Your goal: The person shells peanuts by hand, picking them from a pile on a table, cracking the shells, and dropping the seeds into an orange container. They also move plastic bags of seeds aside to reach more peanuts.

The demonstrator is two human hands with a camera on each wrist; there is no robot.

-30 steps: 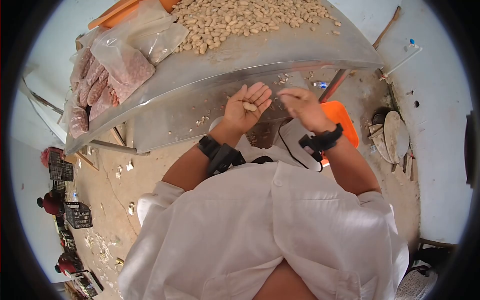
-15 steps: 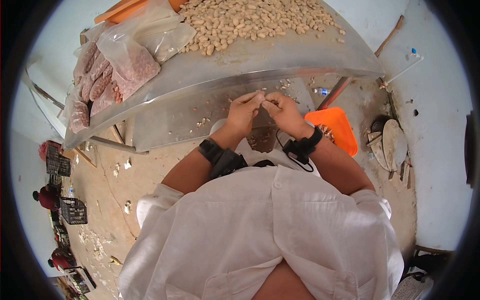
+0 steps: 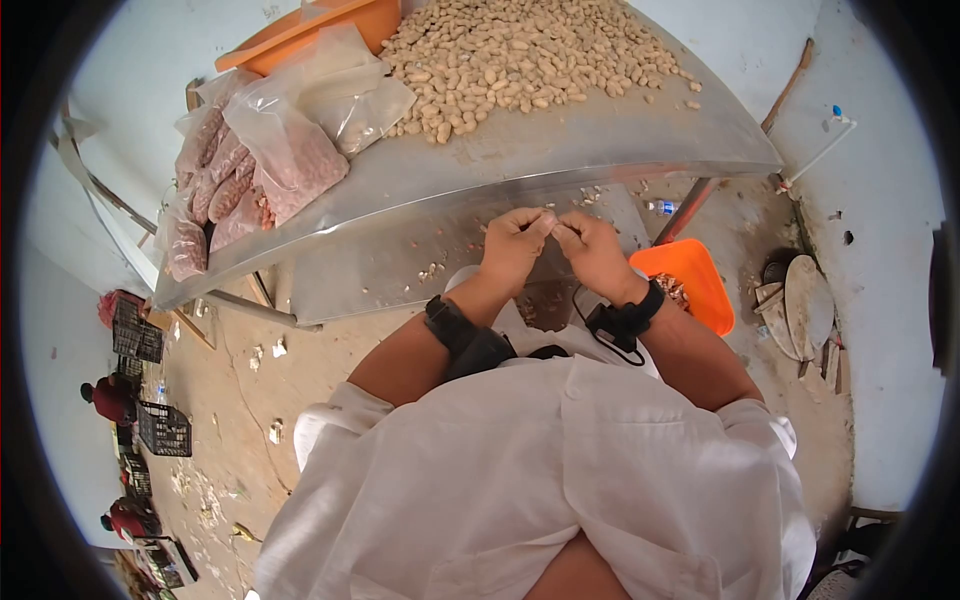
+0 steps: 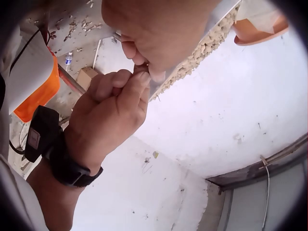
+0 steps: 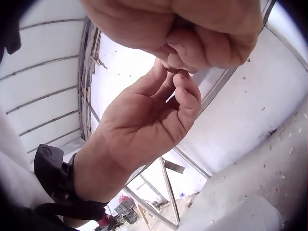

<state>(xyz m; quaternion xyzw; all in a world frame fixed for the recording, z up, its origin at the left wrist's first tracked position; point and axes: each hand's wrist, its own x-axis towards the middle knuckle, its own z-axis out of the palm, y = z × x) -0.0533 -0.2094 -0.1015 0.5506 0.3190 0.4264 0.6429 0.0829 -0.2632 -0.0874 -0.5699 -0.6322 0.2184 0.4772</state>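
Both hands meet in front of the table's near edge, fingertips together. My left hand (image 3: 514, 248) pinches a peanut with curled fingers and thumb, and my right hand (image 3: 600, 262) pinches at the same spot from the other side. The peanut is almost wholly hidden; a brownish bit of it (image 5: 179, 70) shows between the fingertips in the right wrist view. A small pinkish thing (image 5: 166, 48) peeks out among the right fingers there. Black straps with devices sit on both wrists.
A metal table (image 3: 480, 165) bears a heap of unshelled peanuts (image 3: 530, 65), clear bags of pink kernels (image 3: 290, 170) and an orange basin (image 3: 320, 38). An orange tub (image 3: 712, 290) containing shells stands low at right, near a water bottle (image 3: 660, 207). Two people and black crates (image 3: 165, 430) are at far left.
One second ago the left palm lay open with the peanut on it and the right hand was apart. The hands then came together, fingers curling to pinch. The head view has shifted slightly.
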